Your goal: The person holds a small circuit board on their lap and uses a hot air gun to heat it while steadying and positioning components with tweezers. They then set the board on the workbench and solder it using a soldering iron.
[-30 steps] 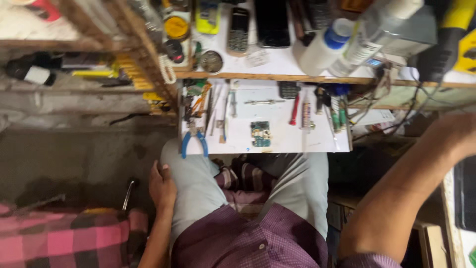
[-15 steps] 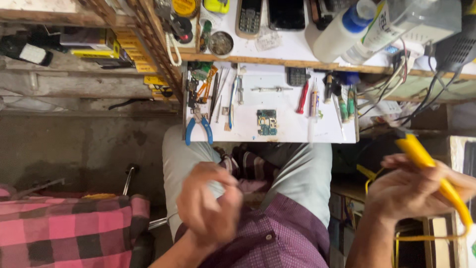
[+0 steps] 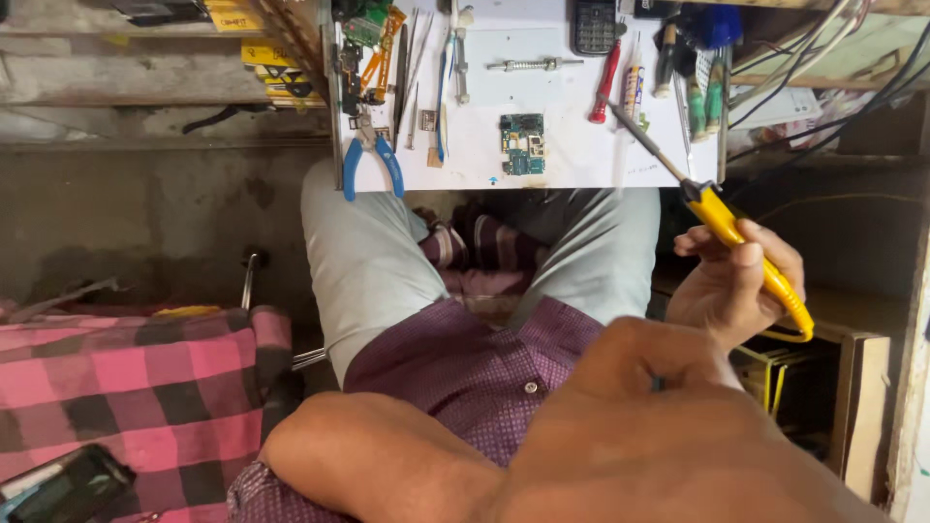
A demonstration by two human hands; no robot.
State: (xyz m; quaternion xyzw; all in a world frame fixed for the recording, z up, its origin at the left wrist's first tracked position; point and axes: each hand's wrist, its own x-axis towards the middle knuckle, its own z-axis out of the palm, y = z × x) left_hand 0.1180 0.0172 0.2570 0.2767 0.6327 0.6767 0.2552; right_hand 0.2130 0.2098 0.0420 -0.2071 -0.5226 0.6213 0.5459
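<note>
looking down, left to right:
far left, low: pink and black checked cloth, with a dark phone lying at its bottom corner.
left of board: blue-handled pliers hanging over the near edge of the white work board, just beside a row of tweezers and thin tools.
board middle: small green circuit board lying flat near the near edge; red-handled screwdriver further back, dark keypad phone at the top edge.
lap: grey trousers and purple shirt below the board.
left hand: close to the camera, blurred, back turned up, fingers curled under; cannot tell whether anything is held.
right hand: closed around the yellow handle, thumb laid on top, fingers wrapped beneath.
soldering iron: yellow handle in the right hand, held aslant; metal tip pointing up and left, reaching over the right part of the board, above its surface; cable looping off the rear end.
far right: tangle of wires behind the board, wooden shelf edge low down.
</note>
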